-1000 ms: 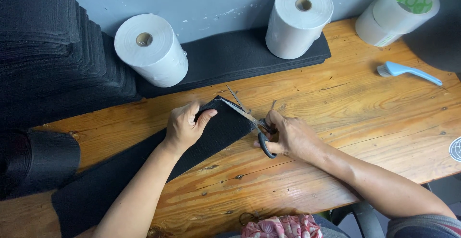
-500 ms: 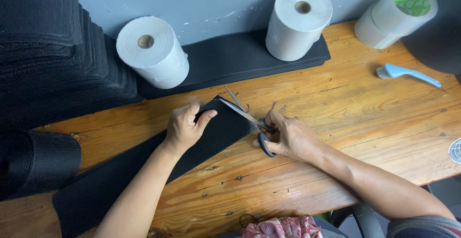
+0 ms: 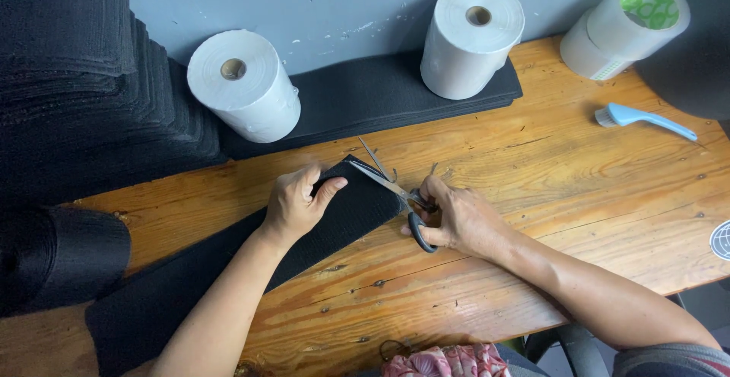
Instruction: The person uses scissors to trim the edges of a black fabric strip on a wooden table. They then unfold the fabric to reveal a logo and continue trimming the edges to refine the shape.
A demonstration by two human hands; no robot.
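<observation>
A long strip of black mesh fabric runs across the wooden table from the lower left up to the middle. My left hand presses down on the strip near its far end. My right hand grips a pair of black-handled scissors. Their blades are spread apart at the strip's end edge, one blade over the fabric.
Two white paper rolls stand at the back on flat black sheets. A tape roll lies at the back right, with a blue-handled brush near it. Stacked black fabric and a black roll fill the left side.
Both hands and the scissors stay in nearly the same place; the view has shifted only slightly.
</observation>
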